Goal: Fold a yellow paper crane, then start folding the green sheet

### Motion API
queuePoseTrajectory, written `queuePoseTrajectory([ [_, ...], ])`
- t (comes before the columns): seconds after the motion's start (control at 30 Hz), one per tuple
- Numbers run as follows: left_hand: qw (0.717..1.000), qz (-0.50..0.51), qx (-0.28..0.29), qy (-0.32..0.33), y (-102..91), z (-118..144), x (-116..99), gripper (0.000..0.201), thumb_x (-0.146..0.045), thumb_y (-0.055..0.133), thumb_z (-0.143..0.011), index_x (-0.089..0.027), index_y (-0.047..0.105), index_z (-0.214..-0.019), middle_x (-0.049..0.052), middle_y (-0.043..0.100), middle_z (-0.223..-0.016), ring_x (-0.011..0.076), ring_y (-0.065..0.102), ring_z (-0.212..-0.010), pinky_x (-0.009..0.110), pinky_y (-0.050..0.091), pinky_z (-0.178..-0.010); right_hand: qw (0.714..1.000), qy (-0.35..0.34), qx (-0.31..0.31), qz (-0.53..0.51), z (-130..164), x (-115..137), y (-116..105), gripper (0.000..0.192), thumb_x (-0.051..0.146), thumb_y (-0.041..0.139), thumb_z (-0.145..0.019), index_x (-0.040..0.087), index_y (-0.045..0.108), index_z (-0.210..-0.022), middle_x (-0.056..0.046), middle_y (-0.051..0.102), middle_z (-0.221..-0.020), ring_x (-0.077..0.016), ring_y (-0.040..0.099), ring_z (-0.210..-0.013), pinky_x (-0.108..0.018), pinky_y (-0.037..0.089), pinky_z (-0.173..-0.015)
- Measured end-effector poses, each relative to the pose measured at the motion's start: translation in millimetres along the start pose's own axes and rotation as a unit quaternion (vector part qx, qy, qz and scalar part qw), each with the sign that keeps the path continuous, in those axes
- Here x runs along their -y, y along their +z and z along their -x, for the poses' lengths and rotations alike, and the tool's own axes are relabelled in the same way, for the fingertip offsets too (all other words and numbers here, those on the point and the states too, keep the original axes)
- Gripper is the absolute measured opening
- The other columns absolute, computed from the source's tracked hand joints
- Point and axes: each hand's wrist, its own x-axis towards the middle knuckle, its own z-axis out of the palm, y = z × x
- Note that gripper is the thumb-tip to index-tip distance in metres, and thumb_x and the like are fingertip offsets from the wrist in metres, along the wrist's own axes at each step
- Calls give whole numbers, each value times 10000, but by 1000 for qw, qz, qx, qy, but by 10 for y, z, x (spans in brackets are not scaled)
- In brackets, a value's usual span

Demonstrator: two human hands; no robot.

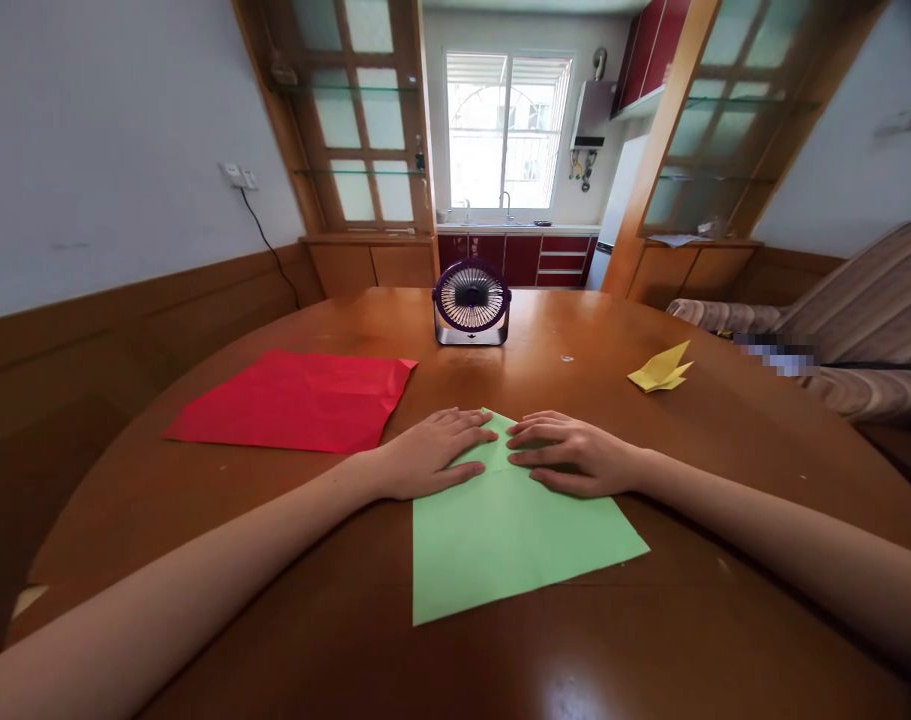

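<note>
Flat under both hands (500, 455), green paper (511, 530).

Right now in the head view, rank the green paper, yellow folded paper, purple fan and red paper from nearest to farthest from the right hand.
1. green paper: under the right hand.
2. yellow folded paper: right, farther back.
3. purple fan: centre back.
4. red paper: far left.

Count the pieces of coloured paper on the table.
3. Green sheet at the near edge, under both hands, left and right. Red sheet to the left. Folded yellow piece at far right. None seems hidden.
</note>
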Motion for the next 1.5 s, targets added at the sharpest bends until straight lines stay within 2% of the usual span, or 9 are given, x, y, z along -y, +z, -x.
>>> queuePoseTrajectory([
  [0.3,1000,-7,11,-16,-25,-24,-17,503,-507,403,-960,-183,485,-1336,124,388,-1492,279,350,-1383,453,251,-1136,1000,4,1,-12,19,-21,21,364,222,523,-915,179,589,-1271,-121,616,-1212,-235,522,-1212,-462,424,-1040],
  [0.5,1000,-9,3,-18,-30,-31,-29,497,-520,423,-945,-193,491,-1314,127,407,-1478,288,378,-1359,458,291,-1104,1000,5,-4,-17,10,-10,19,357,216,525,-915,171,594,-1262,-123,618,-1208,-231,524,-1208,-455,425,-1040],
  [0.7,1000,-11,9,-25,-38,-55,-42,491,-522,442,-933,-187,503,-1287,142,328,-1520,310,371,-1359,467,314,-1080,1000,4,-2,-16,12,-11,17,366,218,522,-917,182,585,-1276,-123,615,-1213,-235,524,-1208,-462,433,-1030],
  [1.5,999,-8,2,-31,-26,-57,-65,458,-497,466,-924,-193,515,-1261,134,374,-1496,316,371,-1345,473,306,-1077,998,-8,-9,-57,29,-11,10,403,225,555,-889,191,581,-1290,-119,623,-1245,-231,546,-1205,-471,414,-1065],
])
